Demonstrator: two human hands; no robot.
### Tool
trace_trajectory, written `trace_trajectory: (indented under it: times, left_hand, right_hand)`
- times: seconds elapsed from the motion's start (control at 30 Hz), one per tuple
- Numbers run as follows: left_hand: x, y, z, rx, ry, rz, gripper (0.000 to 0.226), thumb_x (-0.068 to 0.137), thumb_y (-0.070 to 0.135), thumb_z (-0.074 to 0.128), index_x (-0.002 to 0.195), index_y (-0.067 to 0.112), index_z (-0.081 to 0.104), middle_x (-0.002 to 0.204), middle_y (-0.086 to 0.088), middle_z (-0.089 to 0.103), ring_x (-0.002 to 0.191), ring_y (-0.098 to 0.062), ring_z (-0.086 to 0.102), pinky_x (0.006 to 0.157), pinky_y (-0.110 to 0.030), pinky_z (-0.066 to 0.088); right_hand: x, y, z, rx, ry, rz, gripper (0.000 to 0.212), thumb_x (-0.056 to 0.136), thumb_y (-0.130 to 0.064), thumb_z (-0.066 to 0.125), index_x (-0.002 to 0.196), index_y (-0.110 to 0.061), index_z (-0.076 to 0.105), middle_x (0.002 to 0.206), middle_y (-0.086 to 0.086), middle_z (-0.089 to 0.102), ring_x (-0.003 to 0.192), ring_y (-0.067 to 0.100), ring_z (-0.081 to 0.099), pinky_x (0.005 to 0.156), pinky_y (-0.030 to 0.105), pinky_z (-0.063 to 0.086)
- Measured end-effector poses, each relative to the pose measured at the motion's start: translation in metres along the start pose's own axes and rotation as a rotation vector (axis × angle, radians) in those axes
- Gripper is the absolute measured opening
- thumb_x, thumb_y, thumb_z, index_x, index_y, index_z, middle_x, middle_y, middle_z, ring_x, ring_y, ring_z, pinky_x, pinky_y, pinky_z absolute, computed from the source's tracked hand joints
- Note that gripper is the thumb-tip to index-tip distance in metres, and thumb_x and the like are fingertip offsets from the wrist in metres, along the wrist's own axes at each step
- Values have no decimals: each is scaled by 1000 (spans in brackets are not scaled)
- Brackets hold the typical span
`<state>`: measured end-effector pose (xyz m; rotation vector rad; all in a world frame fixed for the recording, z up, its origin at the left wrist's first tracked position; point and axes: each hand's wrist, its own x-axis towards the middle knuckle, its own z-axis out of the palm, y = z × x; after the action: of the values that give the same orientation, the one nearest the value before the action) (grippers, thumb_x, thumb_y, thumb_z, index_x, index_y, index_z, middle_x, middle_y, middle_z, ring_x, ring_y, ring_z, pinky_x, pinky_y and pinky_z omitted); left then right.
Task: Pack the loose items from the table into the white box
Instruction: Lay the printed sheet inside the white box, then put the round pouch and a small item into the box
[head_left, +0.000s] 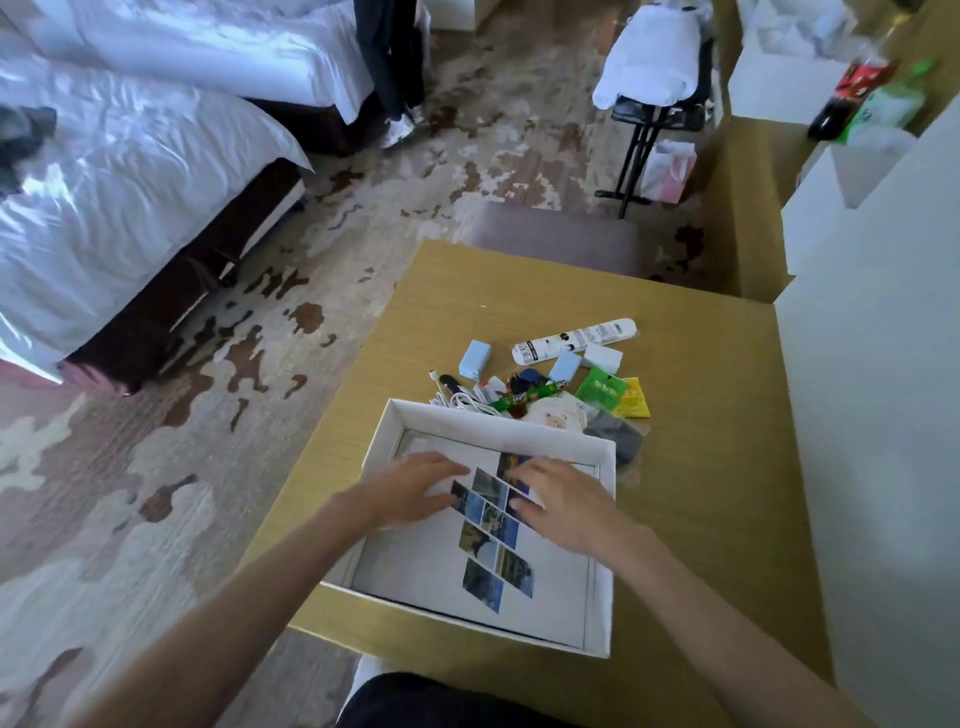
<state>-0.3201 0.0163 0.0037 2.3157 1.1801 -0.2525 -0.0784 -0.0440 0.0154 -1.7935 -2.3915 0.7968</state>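
Observation:
The white box (498, 423) lies open on the wooden table (717, 509). Inside it rests a white sheet with several small landscape photos (493, 535) printed in a diagonal band. My left hand (415, 488) and my right hand (561, 501) both press flat on that sheet, fingers spread, holding nothing. Behind the box lies a pile of loose items: a white tube (574, 340), two light blue blocks (474, 359), a white cable (462, 402), a green stick pack (524, 397), a green sachet (600, 389), a yellow sachet (634, 399) and a grey pouch (615, 436).
A grey padded stool (556, 236) stands beyond the table's far edge. White cabinets (883, 364) border the table on the right. Two beds (130, 171) with white covers fill the left, over patterned carpet (156, 467). A black folding rack (649, 114) stands at the back.

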Motion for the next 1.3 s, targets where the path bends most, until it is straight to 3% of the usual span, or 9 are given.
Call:
trace_trajectory:
  times: [0.17, 0.3, 0.5, 0.7, 0.8, 0.9, 1.13, 1.2, 1.3]
  left_hand:
    - [12, 0, -36, -98, 521, 112, 22, 95, 19, 52, 113, 19, 63, 111, 0, 69, 85, -7, 62, 78, -27, 55]
    - [44, -1, -60, -102, 539, 77, 23, 95, 19, 46, 107, 22, 64, 100, 2, 71, 71, -8, 58, 58, -23, 52]
    - [96, -2, -76, -144, 405, 137, 25, 96, 19, 43, 105, 18, 67, 93, -1, 72, 60, -16, 62, 48, -27, 50]
    - [140, -26, -76, -107, 307, 170, 24, 93, 23, 44, 103, 24, 66, 88, -2, 71, 59, -17, 55, 41, -18, 28]
    - [164, -28, -72, -68, 195, 225, 26, 94, 25, 42, 113, 27, 59, 104, -6, 70, 82, -28, 64, 56, -27, 41]
    - [186, -21, -68, -41, 74, 312, 30, 94, 23, 42, 121, 27, 54, 115, -6, 66, 94, -29, 63, 66, -33, 44]
    - [221, 17, -56, 43, -173, 519, 28, 91, 32, 53, 118, 27, 56, 110, 3, 65, 85, -13, 56, 67, -28, 44]
    - [222, 27, -48, 104, -348, 609, 31, 87, 37, 60, 116, 27, 56, 111, 6, 63, 93, -14, 58, 70, -26, 43]
    - [220, 38, -35, 242, -369, 704, 36, 85, 30, 60, 120, 27, 54, 117, 4, 60, 102, -19, 58, 71, -27, 44]
  right_hand:
    - [27, 5, -42, 232, 292, 44, 25, 96, -32, 49, 114, -21, 64, 97, -6, 70, 85, 12, 65, 72, 34, 55]
    - [63, 24, -52, 321, 350, 120, 15, 95, -27, 55, 102, -22, 67, 78, -7, 70, 64, 14, 66, 59, 41, 56]
    - [111, 72, -43, 203, -42, 422, 62, 83, -30, 72, 138, -14, 48, 137, 8, 55, 119, 25, 55, 94, 34, 46]
    - [117, 82, -35, 108, -121, 515, 72, 67, -41, 84, 128, -18, 53, 121, 4, 64, 102, 24, 63, 84, 38, 52]
    - [104, 84, -45, 253, -40, 476, 32, 77, -32, 79, 100, -22, 59, 95, -4, 65, 77, 9, 58, 61, 24, 41]
    - [82, 88, -62, 422, 89, 508, 15, 86, -23, 70, 93, -15, 60, 81, -5, 59, 74, 14, 54, 62, 28, 37]
    - [23, 97, -73, 925, 604, 672, 18, 88, -33, 67, 101, -22, 61, 102, 1, 66, 94, 17, 64, 79, 38, 56]
    - [17, 96, -68, 1003, 678, 687, 23, 87, -36, 67, 106, -24, 61, 108, 0, 68, 100, 19, 66, 81, 38, 58]
    - [17, 96, -63, 1083, 709, 710, 14, 88, -33, 67, 101, -30, 62, 102, -7, 69, 100, 18, 66, 76, 30, 59]
